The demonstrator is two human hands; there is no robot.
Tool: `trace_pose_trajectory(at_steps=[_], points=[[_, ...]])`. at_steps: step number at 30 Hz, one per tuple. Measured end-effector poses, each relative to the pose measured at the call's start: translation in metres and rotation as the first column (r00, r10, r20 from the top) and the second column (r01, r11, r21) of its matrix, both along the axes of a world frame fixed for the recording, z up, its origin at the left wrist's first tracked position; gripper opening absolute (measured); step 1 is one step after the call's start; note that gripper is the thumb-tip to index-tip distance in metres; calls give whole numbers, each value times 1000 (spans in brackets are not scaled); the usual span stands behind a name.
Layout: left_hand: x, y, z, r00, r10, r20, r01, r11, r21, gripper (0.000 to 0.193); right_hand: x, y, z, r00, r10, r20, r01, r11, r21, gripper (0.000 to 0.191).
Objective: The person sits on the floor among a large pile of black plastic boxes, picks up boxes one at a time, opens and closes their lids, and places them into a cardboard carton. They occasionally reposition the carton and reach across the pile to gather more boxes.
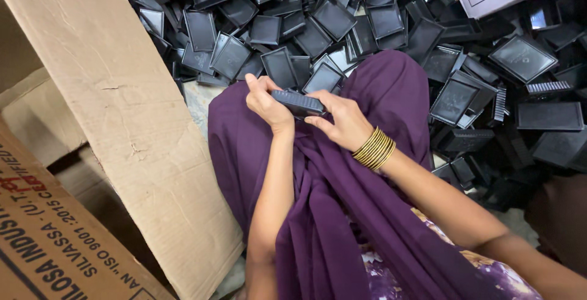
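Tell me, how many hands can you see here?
2. The left hand and the right hand are together above the purple cloth, both gripping one black plastic part. No other hands show.

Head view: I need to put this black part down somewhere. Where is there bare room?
The best room is the cardboard flap at left, flat and bare. A small strip of floor shows between flap, purple cloth and the pile of black parts, which crowds the top and right. Left hand and right hand both grip a black part.
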State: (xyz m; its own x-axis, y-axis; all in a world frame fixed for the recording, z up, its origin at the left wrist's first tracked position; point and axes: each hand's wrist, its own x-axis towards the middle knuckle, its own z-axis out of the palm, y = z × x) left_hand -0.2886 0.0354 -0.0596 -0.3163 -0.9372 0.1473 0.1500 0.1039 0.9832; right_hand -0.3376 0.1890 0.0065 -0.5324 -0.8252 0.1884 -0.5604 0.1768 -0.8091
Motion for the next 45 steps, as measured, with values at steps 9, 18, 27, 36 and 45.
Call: trace_pose_trajectory(at_steps=[9,18,27,36,45], points=[[-10,14,-10,967,-146,209,144,989,24,73,-29,18,-9,934,-111,338,55,984,171,30],[-18,-9,-38,988,-115,-106,141,945,295,64,-196,57,1,743,97,662,267,864,-427,41],[-23,-17,-42,988,-128,-86,151,919,365,40,-264,-76,-97,908,-231,-348,279,956,93,101],[-26,-25,-66,979,-159,-128,200,871,449,25,-254,-84,-105,898,-135,-419,293,894,339,58],[-30,-2,-25,759,-501,-416,624,374,687,56,-136,-10,-35,885,-41,464,-13,994,111,41]])
